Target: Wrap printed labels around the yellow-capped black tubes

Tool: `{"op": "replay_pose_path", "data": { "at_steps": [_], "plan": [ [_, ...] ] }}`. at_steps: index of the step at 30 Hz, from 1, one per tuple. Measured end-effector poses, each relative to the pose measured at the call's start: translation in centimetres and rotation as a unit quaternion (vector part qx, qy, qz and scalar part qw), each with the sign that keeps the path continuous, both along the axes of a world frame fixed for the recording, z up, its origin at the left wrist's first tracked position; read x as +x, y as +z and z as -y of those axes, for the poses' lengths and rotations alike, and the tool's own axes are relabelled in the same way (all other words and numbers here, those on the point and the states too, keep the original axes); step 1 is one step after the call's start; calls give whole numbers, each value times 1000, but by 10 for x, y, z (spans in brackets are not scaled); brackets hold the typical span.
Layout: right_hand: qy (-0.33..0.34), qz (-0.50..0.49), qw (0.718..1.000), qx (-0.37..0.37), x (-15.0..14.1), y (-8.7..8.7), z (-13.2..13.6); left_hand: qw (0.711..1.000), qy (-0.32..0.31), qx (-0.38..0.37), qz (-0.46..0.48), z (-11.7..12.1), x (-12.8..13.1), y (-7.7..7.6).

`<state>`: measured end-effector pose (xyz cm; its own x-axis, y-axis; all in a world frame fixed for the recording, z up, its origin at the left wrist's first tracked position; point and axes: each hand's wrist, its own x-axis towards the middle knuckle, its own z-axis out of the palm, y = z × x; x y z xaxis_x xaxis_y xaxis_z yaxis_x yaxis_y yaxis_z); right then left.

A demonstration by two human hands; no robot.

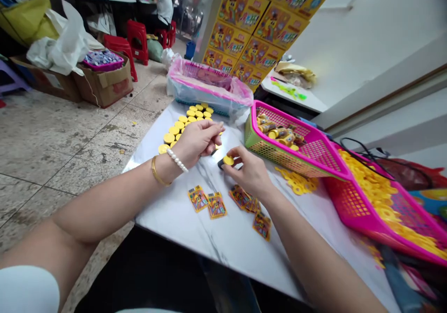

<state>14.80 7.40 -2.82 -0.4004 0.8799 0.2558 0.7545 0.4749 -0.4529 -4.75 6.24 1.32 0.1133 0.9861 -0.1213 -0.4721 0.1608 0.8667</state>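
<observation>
My right hand (246,170) pinches a small toy part with a yellow round cap (228,160) on a dark base, just above the white marble table (223,238). My left hand (197,140), with a pearl bracelet and a gold bangle on the wrist, hovers beside it with fingers curled; what they hold is hidden. Rows of yellow round caps (188,119) lie on the table behind my left hand. Several small colourful printed packets (216,205) lie in front of my hands.
A pink and green basket (316,152) with assembled pieces stands at the right. A larger pink basket (377,210) holds yellow rings; loose yellow rings (295,180) lie beside it. A plastic-lined bin (209,87) sits at the far table edge. Yellow cartons (258,29) are stacked behind. A person sits far back.
</observation>
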Motion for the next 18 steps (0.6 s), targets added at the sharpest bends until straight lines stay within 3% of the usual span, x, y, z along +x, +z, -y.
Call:
{"op": "replay_pose_path", "data": {
  "at_steps": [4,6,11,14,18],
  "plan": [
    [-10,-12,994,105,7,6,33,1000,-14,3,-12,3,2,3],
    [16,-15,991,131,8,7,48,1000,-18,0,-19,4,4,4],
    [146,17,987,68,7,-10,72,999,-19,2,-26,5,4,4],
    [155,28,984,77,5,-19,77,999,-19,13,-30,5,4,3],
    [166,47,981,89,-7,-15,78,999,-18,26,-29,5,4,1]
  ]
}}
